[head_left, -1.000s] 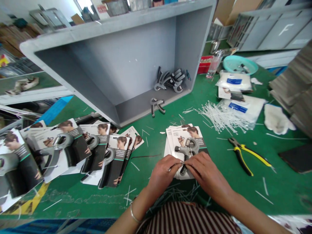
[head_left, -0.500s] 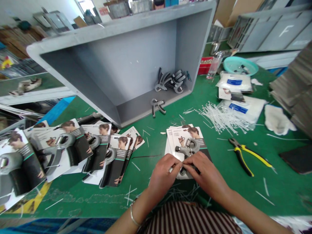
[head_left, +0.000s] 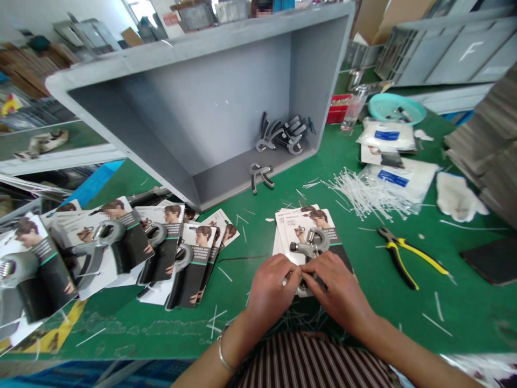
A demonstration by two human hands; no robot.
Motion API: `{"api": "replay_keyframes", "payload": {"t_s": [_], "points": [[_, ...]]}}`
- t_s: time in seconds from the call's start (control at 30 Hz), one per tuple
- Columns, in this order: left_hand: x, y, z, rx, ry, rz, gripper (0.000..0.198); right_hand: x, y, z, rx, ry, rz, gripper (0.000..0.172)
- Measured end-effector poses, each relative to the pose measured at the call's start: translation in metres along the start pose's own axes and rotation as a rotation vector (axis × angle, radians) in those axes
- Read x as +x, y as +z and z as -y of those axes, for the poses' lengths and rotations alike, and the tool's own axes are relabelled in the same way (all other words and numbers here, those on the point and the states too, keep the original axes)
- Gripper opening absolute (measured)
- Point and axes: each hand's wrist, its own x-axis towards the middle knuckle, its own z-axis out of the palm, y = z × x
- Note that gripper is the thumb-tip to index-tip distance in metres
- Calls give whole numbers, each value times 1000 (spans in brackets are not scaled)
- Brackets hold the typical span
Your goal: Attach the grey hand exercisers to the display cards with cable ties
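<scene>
My left hand (head_left: 271,283) and my right hand (head_left: 338,284) meet with pinched fingertips over the lower part of a grey-and-black hand grip strengthener (head_left: 319,240). Whatever the fingertips pinch is too small and covered to make out. The strengthener lies on a printed backing card (head_left: 332,235), on top of a few more cards. Both fists hide its handles. To the left, several carded grip strengtheners (head_left: 183,258) lie overlapping. On the right is a fanned pile of white cable ties (head_left: 363,196), with loose ones scattered about.
A big grey crate (head_left: 238,102) lies on its side at the back, with several bare strengtheners (head_left: 283,132) inside. Yellow-and-black pliers (head_left: 420,253), a white glove (head_left: 460,196), plastic bags (head_left: 407,178) and a dark flat piece (head_left: 490,258) lie on the right of the green table (head_left: 161,337).
Both hands stay pinched together at the same spot, with only a slight shift of the fingers and wrists. The camera view has moved a little; nothing else differs.
</scene>
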Motion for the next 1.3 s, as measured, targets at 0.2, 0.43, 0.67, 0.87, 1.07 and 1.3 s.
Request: {"api": "replay_keyframes", "payload": {"t_s": [0.2, 0.43, 0.67, 0.87, 1.07, 1.3], "points": [[-3, 4, -1, -57, 17, -144, 20, 5, 0, 4, -9, -5, -33, 11], [-10, -2, 19, -533, -420, -150, 21, -1, 5, -9, 57, -16, -22, 17], [-8, 4, 21, -565, -405, -52, 15, -1, 10, -12, 70, -29, 26, 20], [-2, 7, 8, -322, -191, -87, 16, -2, 4, -10, 106, -36, 29, 23], [-11, 18, -7, 200, 129, -40, 19, -3, 5, -25, 156, -57, 31, 36], [-21, 38, -10, 336, 374, 87, 17, -6, 5, -35, 199, -111, 42, 39]]}}
